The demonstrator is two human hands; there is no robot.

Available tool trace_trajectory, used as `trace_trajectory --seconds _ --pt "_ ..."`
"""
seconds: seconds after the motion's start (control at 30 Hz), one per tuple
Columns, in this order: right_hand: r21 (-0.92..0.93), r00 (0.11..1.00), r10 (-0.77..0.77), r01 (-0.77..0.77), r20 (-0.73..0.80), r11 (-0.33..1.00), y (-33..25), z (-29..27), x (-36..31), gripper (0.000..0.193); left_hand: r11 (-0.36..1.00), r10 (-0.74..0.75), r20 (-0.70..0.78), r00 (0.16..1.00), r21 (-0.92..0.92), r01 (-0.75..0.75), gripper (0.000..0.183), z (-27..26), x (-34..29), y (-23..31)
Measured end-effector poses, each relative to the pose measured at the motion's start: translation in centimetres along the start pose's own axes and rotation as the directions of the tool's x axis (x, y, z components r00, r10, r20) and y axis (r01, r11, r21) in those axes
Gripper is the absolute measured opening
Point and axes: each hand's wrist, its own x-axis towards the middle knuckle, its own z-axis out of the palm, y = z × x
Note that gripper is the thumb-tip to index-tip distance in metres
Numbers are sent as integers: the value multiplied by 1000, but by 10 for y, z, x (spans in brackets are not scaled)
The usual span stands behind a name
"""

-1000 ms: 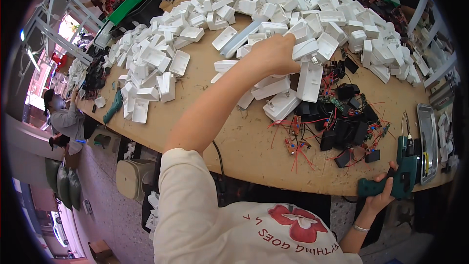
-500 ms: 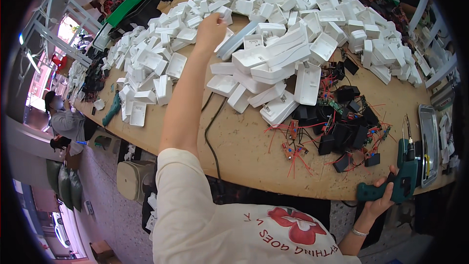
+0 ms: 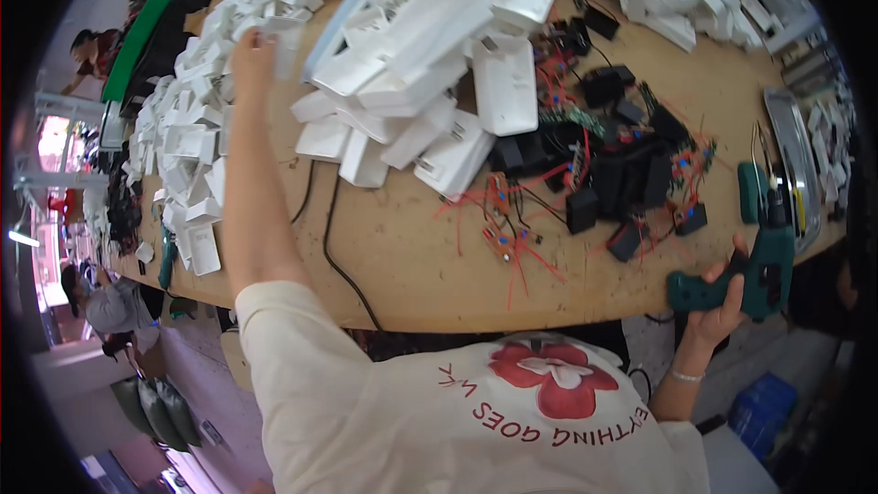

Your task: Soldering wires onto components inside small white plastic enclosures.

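My left hand (image 3: 251, 48) reaches far over the wooden table (image 3: 412, 265) to the left heap of white plastic casings (image 3: 192, 146). Its fingers are closed on a white casing (image 3: 282, 44) at the heap's edge. A bigger pile of white casings (image 3: 430, 46) lies right of the arm. My right hand (image 3: 718, 311) grips a green power screwdriver (image 3: 768, 261) at the table's near right edge. Black modules with red wires (image 3: 622, 183) are spread between the pile and the screwdriver.
A metal tray (image 3: 791, 155) lies at the right edge, with more white casings beyond it. A black cable (image 3: 329, 238) runs over the near edge. A teal tool (image 3: 166, 256) lies at the left edge. Another person (image 3: 110, 302) sits on the left, and a blue crate (image 3: 764, 412) stands on the floor.
My left hand has swung from the middle pile leftward to the left heap. The view has dropped closer to the table. My right hand has kept hold of the screwdriver.
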Motion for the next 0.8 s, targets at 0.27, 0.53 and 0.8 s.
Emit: trace_trajectory --seconds 0.27,0.53,0.8 --pt "70 995 -44 37 87 997 -9 2 0 46 846 89 -70 994 -522 -113 34 -128 -156 136" --pt "131 970 -108 80 218 988 -36 -9 -36 47 634 686 162 709 -611 -474 28 -64 -335 299" --pt "134 979 -108 86 170 987 -44 -45 -62 48 676 715 102 692 -353 -647 26 -26 -347 318"
